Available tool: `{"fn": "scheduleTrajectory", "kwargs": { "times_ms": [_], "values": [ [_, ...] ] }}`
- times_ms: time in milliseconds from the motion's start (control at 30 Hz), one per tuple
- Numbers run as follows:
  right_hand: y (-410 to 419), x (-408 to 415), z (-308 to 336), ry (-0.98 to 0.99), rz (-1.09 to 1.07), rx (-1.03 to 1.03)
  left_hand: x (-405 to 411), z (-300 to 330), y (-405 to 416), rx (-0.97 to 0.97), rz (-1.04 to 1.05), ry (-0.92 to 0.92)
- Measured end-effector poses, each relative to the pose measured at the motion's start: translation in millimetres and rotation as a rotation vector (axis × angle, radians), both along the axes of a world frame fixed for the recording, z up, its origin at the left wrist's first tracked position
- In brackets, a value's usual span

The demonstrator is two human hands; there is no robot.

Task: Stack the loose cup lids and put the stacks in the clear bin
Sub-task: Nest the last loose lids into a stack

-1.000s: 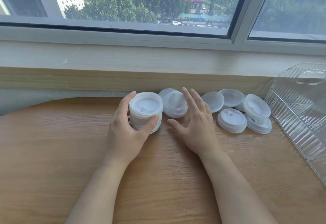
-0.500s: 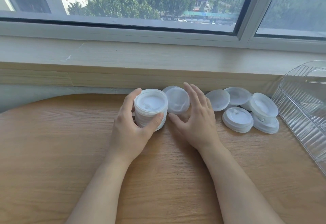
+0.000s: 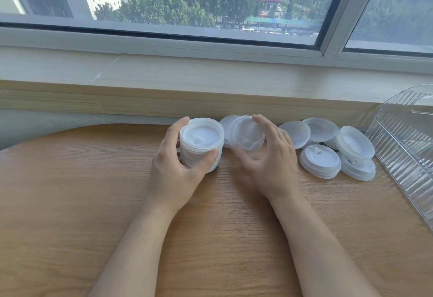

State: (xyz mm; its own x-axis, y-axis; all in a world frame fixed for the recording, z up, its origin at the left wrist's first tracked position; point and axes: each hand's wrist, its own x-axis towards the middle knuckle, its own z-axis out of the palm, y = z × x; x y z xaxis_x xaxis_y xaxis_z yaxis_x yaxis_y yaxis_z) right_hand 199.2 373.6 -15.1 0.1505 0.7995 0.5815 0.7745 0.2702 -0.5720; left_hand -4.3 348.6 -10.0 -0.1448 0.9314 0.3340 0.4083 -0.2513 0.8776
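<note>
Gripping the tall stack of translucent white plastic cup lids [image 3: 200, 148], the left hand [image 3: 174, 170] risked toppling it if the right hand [image 3: 269, 163], pinching a tilted single translucent lid [image 3: 247, 134], seated that lid crookedly.

Left hand [image 3: 174, 175] around lid stack [image 3: 201, 147]; right hand [image 3: 269, 163] seemingly pinching tilted lid [image 3: 247, 135].

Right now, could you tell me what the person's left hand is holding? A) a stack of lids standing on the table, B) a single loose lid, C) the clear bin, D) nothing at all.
A: the left hand grips the stack of lids standing on the table, thumb on its near side and fingers round the far side.
</note>
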Motion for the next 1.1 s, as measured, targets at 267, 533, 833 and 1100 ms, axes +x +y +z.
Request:
{"fn": "scheduleTrajectory", "kwargs": {
  "times_ms": [267,533,833,1100],
  "values": [
    [-6,-3,5,0.055,0.057,0.022,-11,-2,6,0.007,0.113,-0.021],
    [-12,-4,7,0.146,0.171,0.049,-10,2,2,0.054,0.108,0.013],
    [-23,-10,9,0.102,0.357,0.092,-1,6,1,0.29,0.077,0.14],
    [-22,-11,9,0.098,0.384,0.101,9,7,1,0.368,0.085,0.231]
  ]
}}
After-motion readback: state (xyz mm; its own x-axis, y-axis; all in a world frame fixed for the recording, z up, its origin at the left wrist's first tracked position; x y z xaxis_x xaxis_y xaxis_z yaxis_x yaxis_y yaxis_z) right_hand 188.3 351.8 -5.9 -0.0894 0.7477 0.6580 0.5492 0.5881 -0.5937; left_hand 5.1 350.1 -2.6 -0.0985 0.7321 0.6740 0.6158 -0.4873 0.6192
